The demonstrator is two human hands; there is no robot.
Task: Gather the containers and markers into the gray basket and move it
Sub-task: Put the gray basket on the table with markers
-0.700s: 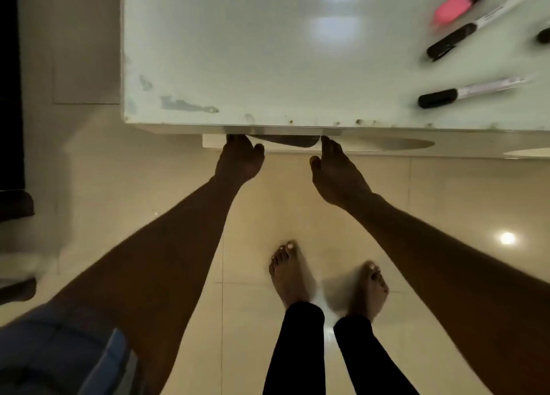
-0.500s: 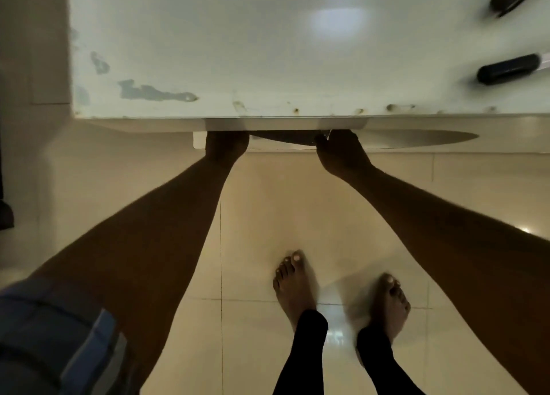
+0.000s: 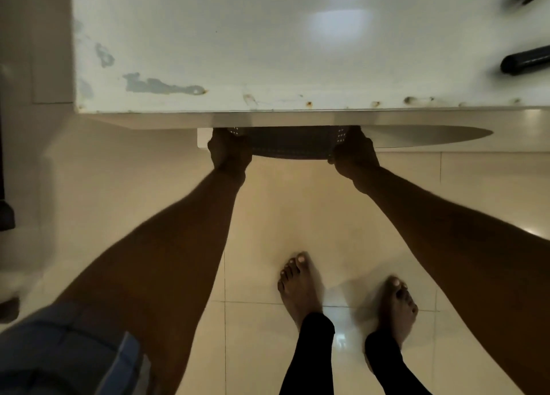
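Hands grip gray basket under white table, tiled floor.

A glossy white table fills the upper part of the view from 10 to 2 o'clock, its near edge chipped, with grey-blue patches of worn paint toward 10 o'clock and small rust-coloured spots along the rim. Two bright reflections of overhead light sit on its top near 1 o'clock. Below it spreads a shiny cream tiled floor, its grout lines crossing near 6 o'clock.
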